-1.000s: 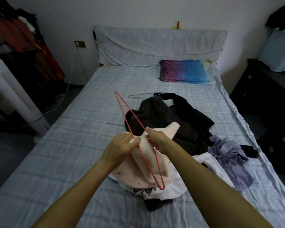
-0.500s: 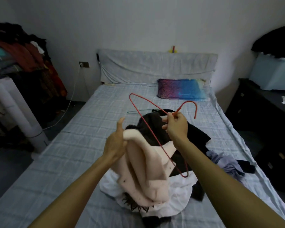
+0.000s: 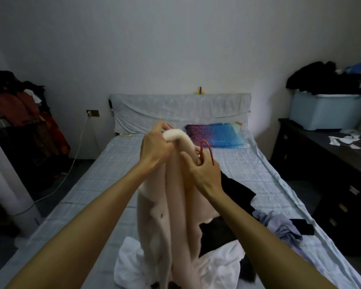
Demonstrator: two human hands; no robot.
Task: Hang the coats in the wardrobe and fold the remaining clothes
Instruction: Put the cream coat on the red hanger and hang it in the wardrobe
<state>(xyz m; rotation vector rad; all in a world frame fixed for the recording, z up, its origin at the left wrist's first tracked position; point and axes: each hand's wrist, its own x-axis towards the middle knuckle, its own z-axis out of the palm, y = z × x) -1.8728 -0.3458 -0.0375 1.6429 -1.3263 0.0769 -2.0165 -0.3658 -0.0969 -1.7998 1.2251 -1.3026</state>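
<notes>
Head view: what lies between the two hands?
In the head view, a fold of the pale pink coat runs between the left hand and the right hand, which holds the red hanger.

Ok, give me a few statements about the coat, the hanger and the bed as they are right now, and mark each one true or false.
1. The left hand grips the top of the pale pink coat. True.
2. The hanger at the right hand is blue. False: it is red wire.
3. The colourful pillow lies at the foot of the bed. False: it lies by the headboard.
4. A white garment lies on the bed below the coat. True.
5. The coat already hangs in a wardrobe. False: it is held up over the bed.
</notes>
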